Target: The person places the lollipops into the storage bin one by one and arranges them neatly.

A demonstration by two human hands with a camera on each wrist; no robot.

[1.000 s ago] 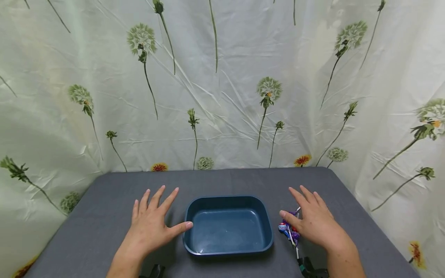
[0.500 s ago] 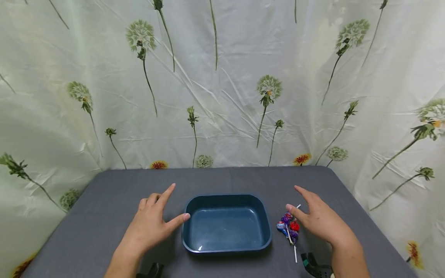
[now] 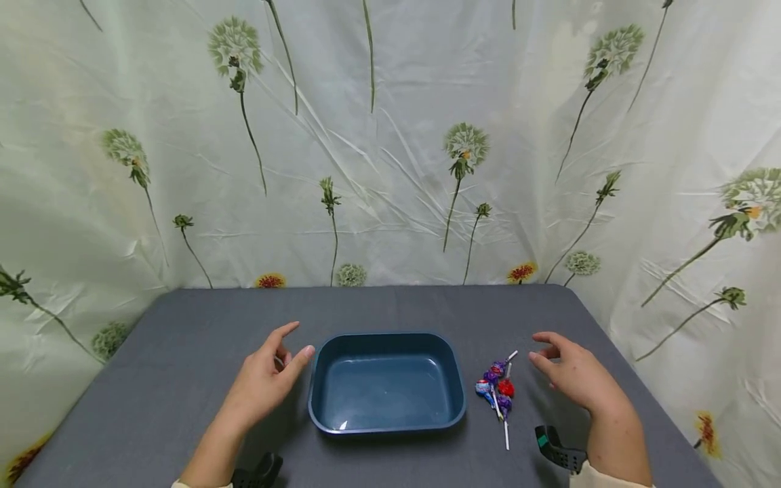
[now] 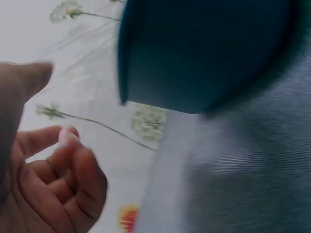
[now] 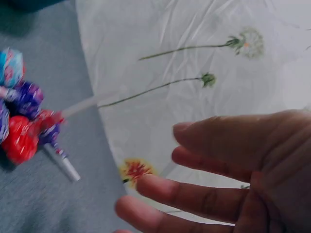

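A dark blue rectangular tray (image 3: 390,386) stands in the middle of the table. To its right lies a small heap of wrapped lollipops (image 3: 504,388) in purple, red and blue, their white sticks pointing different ways; the right wrist view shows the red lollipop (image 5: 20,140) close up. My left hand (image 3: 262,379) hovers just left of the tray, fingers loosely bent, holding nothing. Right of the lollipops hangs my right hand (image 3: 576,373), its fingers relaxed and nothing between them. In the left wrist view the tray's side (image 4: 160,63) appears beyond the loosely curled left fingers.
A grey cloth (image 3: 244,308) covers the table. Behind and beside it hangs a pale curtain (image 3: 390,169) printed with dandelions. Black wrist devices, one at the left wrist (image 3: 259,471) and one at the right (image 3: 558,449), stick out over the tabletop.
Both hands have gone from spread fingers to loosely bent ones. The right hand has moved right, away from over the lollipops, which now show fully. The left hand has drawn off the tray's edge.
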